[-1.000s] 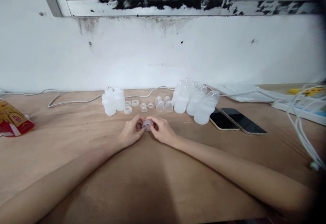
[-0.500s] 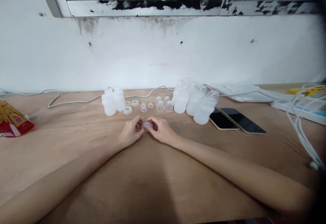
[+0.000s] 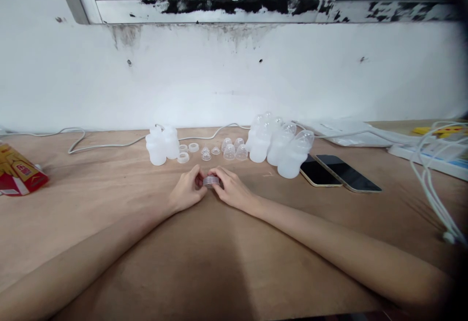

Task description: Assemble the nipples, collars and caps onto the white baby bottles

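Between my two hands, low over the table, is a clear bottle collar ring (image 3: 211,181). My left hand (image 3: 187,190) pinches its left side with thumb and fingers. On its right side, the thumb and fingertips of my right hand (image 3: 233,190) close on the rim. Fingers hide parts of the ring, and I cannot make out whether a teat sits in it. Just beyond my hands lie several loose collar rings (image 3: 183,158), clear bottle teats (image 3: 206,156) and domed clear caps (image 3: 229,153).
Uncapped white bottles (image 3: 157,151) stand at the back left. Several capped baby bottles (image 3: 288,164) stand right of centre, beside two phones (image 3: 348,174). A red and yellow box (image 3: 24,172) lies far left. White cables (image 3: 427,179) hang at the right, and a cord runs along the wall.
The collar ring has tilted and turned slightly between my fingers. My right fingers have shifted their grip on it, while my left hand has stayed nearly still.
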`<move>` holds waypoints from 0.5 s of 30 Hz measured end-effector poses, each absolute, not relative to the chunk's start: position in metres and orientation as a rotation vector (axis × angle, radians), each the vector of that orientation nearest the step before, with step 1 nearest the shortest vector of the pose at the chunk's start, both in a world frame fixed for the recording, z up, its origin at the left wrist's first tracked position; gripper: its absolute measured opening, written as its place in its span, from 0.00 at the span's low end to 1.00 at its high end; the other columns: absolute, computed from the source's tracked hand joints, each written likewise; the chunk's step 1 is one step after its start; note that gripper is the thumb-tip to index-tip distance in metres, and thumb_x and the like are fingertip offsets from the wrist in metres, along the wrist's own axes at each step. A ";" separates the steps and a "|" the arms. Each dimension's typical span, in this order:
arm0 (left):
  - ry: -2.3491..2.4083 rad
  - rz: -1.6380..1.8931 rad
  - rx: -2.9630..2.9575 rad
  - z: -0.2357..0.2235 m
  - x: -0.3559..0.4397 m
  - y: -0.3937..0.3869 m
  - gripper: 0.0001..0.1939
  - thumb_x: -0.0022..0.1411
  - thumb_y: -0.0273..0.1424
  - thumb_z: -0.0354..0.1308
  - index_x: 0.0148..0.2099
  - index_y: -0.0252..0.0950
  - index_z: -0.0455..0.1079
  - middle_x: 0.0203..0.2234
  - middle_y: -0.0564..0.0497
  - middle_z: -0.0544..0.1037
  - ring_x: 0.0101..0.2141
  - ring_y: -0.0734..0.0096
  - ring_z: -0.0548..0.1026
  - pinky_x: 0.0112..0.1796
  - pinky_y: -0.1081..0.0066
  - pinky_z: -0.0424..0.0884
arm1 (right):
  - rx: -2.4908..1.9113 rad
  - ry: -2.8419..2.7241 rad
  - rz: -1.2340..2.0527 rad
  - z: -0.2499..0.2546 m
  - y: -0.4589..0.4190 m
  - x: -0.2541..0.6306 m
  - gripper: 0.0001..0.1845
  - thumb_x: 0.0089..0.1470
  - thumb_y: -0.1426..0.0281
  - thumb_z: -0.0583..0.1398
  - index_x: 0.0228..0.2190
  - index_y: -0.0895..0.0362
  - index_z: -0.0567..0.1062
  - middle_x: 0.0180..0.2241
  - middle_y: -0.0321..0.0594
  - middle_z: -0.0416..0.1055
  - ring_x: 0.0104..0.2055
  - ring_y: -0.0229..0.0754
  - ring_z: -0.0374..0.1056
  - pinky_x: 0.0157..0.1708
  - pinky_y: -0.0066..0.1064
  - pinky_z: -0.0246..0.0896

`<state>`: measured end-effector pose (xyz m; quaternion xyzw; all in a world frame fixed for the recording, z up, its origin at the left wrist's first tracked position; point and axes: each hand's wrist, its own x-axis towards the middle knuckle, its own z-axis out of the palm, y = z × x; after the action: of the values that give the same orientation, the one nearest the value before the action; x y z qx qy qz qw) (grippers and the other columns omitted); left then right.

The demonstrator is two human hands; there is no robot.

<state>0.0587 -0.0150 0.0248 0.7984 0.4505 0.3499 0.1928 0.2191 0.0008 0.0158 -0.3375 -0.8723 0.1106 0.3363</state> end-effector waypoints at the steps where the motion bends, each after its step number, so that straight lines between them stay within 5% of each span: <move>1: 1.280 0.987 2.207 0.025 0.059 -0.014 0.07 0.44 0.22 0.49 0.29 0.36 0.57 0.22 0.56 0.66 0.24 0.76 0.65 0.27 0.75 0.61 | -0.884 -2.284 0.278 0.015 0.000 0.219 0.11 0.47 0.78 0.50 0.36 0.58 0.63 0.35 0.42 0.64 0.37 0.39 0.61 0.39 0.30 0.56; 11: 1.182 1.114 1.916 0.016 0.057 -0.008 0.06 0.46 0.27 0.52 0.29 0.35 0.56 0.22 0.56 0.66 0.25 0.76 0.66 0.28 0.74 0.63 | -0.823 -2.201 0.378 0.019 0.005 0.221 0.13 0.51 0.70 0.51 0.41 0.58 0.62 0.38 0.42 0.66 0.38 0.39 0.62 0.39 0.30 0.57; 15: 1.104 1.168 1.735 0.013 0.057 -0.003 0.08 0.47 0.29 0.54 0.29 0.35 0.55 0.24 0.55 0.68 0.27 0.75 0.68 0.30 0.73 0.64 | -0.884 -2.108 0.511 0.019 0.008 0.222 0.13 0.51 0.69 0.51 0.41 0.58 0.62 0.34 0.41 0.68 0.30 0.36 0.64 0.34 0.29 0.59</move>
<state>0.0565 -0.0029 0.0133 0.6790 0.4319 0.4571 0.3787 0.2220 0.0076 0.0192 -0.3478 -0.8291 0.2010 0.3889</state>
